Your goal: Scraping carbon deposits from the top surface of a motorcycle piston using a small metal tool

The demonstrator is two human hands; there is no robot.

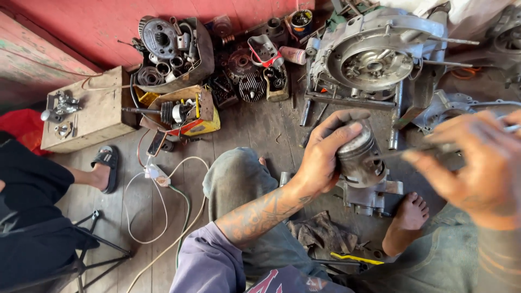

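The left hand [320, 157] grips a grey metal piston [361, 154] at centre right of the frame while the blurred right hand [477, 163] pinches a thin tool [434, 147] toward it, apparently working its side, which seems to need a steady aim.

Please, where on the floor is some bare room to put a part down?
Bare planks lie between the yellow box and the engine case. More lie beside the white cable, near the sandalled foot. Against the red wall, parts are crowded.
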